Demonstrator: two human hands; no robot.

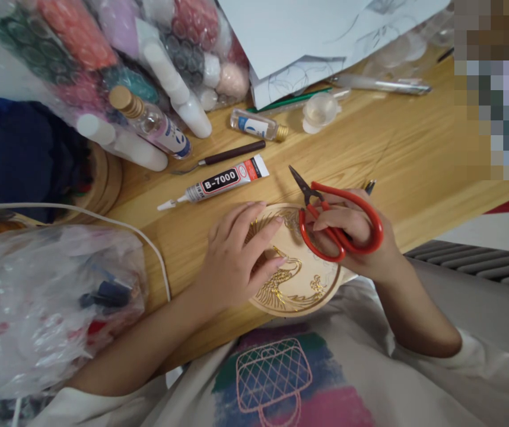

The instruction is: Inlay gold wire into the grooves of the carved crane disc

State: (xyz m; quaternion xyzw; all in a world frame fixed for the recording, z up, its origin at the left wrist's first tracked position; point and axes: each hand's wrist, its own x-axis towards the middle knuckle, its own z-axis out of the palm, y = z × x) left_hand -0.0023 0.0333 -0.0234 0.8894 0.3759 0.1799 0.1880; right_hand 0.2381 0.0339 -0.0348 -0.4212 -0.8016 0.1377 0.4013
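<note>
Head view: a round board [310, 270] with a gold crane-like design is lying on the wooden counter [414, 136], at the near edge, close to the person's body. The left hand [232, 261] is resting on the board's left part, its fingers spread apart. The right hand [359, 228] is holding red-handled scissors [334, 234] over the board's far right part, its fingers clamped on the handles, and the blades are pointing far and left. Just beyond the left hand, a B-7000 glue tube [225, 181] is lying with its nozzle toward the left, and a dark-handled tool [234, 153] is lying just beyond the tube. Farther out, a small gold-capped bottle [257, 126] is lying on its side, left of a clear cup [320, 111]. White papers [290, 41] are covering the far area, while a clear plastic bag [54, 308] is sitting at the near left beside a white cable [148, 240].
</note>
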